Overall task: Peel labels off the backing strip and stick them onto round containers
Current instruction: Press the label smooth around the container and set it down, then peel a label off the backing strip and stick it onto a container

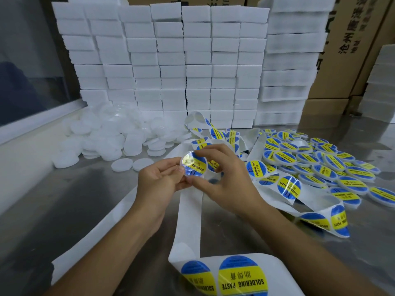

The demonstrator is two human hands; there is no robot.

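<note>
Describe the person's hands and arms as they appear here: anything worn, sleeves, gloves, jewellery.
Both the left hand and right hand are bare: no gloves, rings or watch show. Both forearms are uncovered to the frame's edge, so no sleeves are visible. Fingernails look short and unpainted.

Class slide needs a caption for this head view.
Both hands press a soldering-paste label onto a round container.

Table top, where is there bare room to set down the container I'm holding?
Bare steel lies at the near left, bordered by the backing strip and the unlabeled white containers. A smaller patch lies at the far right, behind the labeled containers. The middle, around both hands and the container in hand, is crowded with looping strip.
</note>
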